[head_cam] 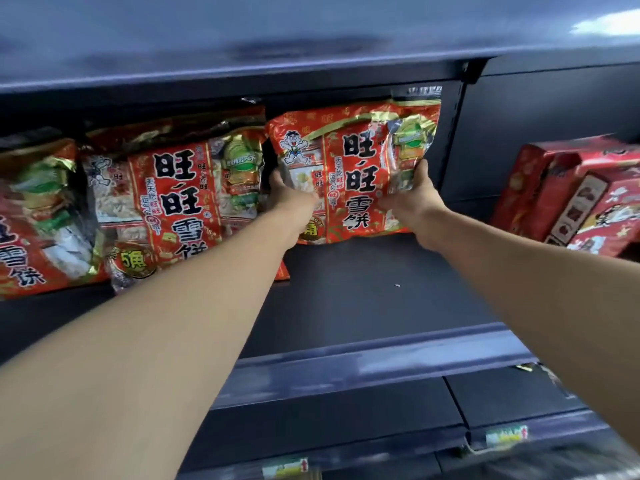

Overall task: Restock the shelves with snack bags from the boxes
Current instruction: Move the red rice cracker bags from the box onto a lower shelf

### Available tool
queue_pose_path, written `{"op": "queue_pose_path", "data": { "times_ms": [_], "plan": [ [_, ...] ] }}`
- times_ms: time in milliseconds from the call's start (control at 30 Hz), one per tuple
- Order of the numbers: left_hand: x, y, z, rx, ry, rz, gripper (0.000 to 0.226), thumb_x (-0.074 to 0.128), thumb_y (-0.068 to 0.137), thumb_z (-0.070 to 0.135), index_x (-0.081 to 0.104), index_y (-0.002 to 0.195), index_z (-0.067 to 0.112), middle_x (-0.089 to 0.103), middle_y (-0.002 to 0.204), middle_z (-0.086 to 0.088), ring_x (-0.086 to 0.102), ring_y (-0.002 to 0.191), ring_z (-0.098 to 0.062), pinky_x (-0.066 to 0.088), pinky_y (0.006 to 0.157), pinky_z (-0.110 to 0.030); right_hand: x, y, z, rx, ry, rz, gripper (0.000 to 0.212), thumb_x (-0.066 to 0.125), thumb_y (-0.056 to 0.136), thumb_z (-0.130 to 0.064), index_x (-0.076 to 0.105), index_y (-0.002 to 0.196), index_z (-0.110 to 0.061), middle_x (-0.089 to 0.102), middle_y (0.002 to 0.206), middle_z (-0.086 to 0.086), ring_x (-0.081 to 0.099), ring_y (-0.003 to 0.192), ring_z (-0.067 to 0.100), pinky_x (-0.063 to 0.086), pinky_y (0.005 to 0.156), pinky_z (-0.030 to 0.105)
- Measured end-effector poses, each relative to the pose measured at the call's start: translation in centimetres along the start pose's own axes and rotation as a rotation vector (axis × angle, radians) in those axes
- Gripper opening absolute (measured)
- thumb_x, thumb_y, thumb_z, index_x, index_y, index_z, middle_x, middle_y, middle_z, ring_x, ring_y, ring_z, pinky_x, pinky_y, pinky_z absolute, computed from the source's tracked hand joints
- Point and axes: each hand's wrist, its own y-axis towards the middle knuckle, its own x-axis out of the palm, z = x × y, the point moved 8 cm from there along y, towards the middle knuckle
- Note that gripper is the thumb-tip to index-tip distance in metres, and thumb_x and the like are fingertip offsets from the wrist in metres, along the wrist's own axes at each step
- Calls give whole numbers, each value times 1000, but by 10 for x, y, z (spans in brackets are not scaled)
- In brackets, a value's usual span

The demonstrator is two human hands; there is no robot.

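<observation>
A large red snack bag [356, 168] with black lettering stands upright at the back of the dark shelf [363, 289]. My left hand [289, 195] grips its lower left side and my right hand [414, 194] grips its lower right side. To its left, a second red snack bag [173, 202] of the same kind stands nearer the front, and a third one [38, 220] sits at the far left edge. My left forearm crosses in front of the second bag's lower right corner.
Red gift boxes [575, 195] are stacked on the shelf at the right. An upper shelf [277, 46] hangs close overhead. Below runs the shelf's front rail [346, 365], then a lower shelf with price tags [505, 436].
</observation>
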Motion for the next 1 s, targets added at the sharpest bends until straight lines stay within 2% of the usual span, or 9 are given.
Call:
{"op": "queue_pose_path", "data": {
  "times_ms": [100,200,300,367,500,667,833,900,1000],
  "plan": [
    [5,-2,-5,-20,83,-11,86,61,91,18,2,153,27,23,155,-4,37,135,-32,39,109,-43,6,2,3,-15,-64,-49,99,64,84,-13,-7,152,-23,12,158,-3,30,139,24,37,91,24],
    [8,-13,-7,-10,186,-42,79,49,98,19,-7,153,22,21,157,-4,38,133,-24,35,104,-33,11,-4,9,-2,-168,-84,99,61,86,-20,-13,151,-24,-9,160,-1,9,147,24,29,112,35],
    [6,-27,-6,30,171,-42,75,49,98,14,-2,153,20,32,150,-4,44,90,-8,38,71,-13,13,-12,11,-22,-209,-86,100,64,83,-28,-9,151,-24,-4,158,1,10,146,25,27,116,44],
    [2,-38,-5,51,148,-3,66,52,97,11,12,149,19,40,139,-5,39,78,-8,37,56,-11,6,-21,13,-39,-214,-72,97,68,81,-29,2,152,-24,3,158,2,13,146,25,26,116,43],
    [0,-62,-4,98,156,36,44,53,93,9,35,133,11,49,132,-6,44,95,-15,37,78,-21,-17,-55,0,-198,-242,-25,55,58,83,-19,43,137,-21,44,138,6,42,129,23,38,101,27],
    [16,-111,-1,132,131,-45,28,51,90,4,53,117,9,61,118,-10,58,96,-23,52,86,-36,-54,-110,5,-231,-315,-34,46,51,87,-6,53,131,-16,55,129,9,55,115,27,42,88,26],
    [50,-206,-22,45,147,-259,20,54,89,3,55,82,22,62,84,-2,66,89,-27,57,86,-44,-101,-184,31,-213,-412,-123,38,51,90,-7,57,127,-11,62,121,8,57,110,23,41,90,25],
    [66,-251,-38,-6,192,-379,15,53,90,2,57,89,17,61,82,-4,64,83,-23,58,82,-39,-119,-214,50,-192,-473,-186,33,50,91,-9,59,124,-11,65,114,7,58,106,23,41,86,24],
    [83,-310,-71,-94,276,-535,13,53,91,6,57,100,13,63,96,-9,65,88,-22,57,82,-35,-139,-255,86,-135,-557,-324,25,52,92,-12,63,114,-11,64,99,4,60,96,23,39,77,21]
  ]
}}
